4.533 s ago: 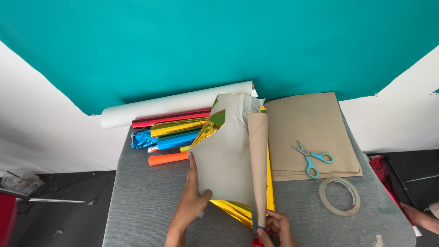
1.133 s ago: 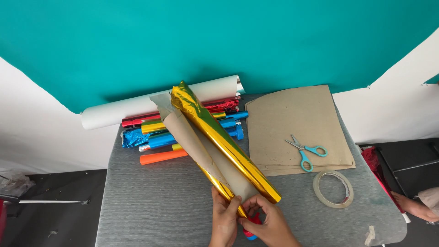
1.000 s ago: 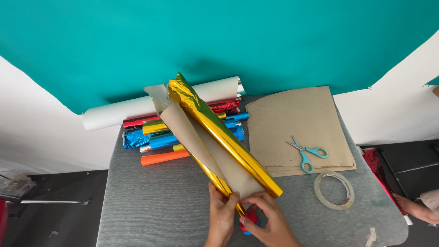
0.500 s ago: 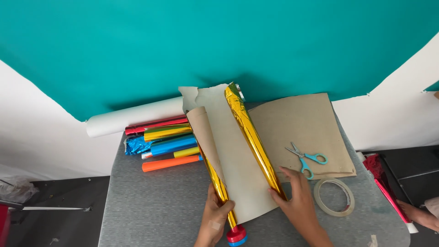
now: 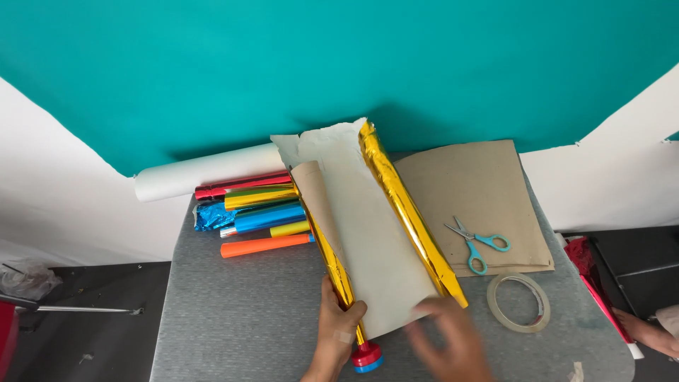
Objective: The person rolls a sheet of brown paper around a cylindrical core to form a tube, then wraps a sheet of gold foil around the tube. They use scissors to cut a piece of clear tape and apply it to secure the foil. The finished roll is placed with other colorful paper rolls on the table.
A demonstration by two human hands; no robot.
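Observation:
A sheet of gold foil with a pale grey paper backing [image 5: 371,240] lies partly unrolled on the grey table [image 5: 233,325], its two long edges curled into gold rolls. My left hand [image 5: 338,332] grips the left gold roll near its lower end, just above a red and blue cap [image 5: 366,356]. My right hand [image 5: 449,346] is blurred, fingers spread, at the sheet's lower right corner beside the right gold roll [image 5: 410,212]; it holds nothing that I can see.
Coloured foil rolls [image 5: 262,212] and a white paper roll [image 5: 205,173] lie at the back left. Brown paper sheets [image 5: 481,205] carry blue-handled scissors [image 5: 474,244]; a tape ring [image 5: 520,303] lies near them. Another person's hand [image 5: 647,332] shows at the right edge.
The foil bundle, earlier rolled tight and tilted left, now lies spread open and straighter. My right hand has left the right gold roll and moved down to the sheet's corner.

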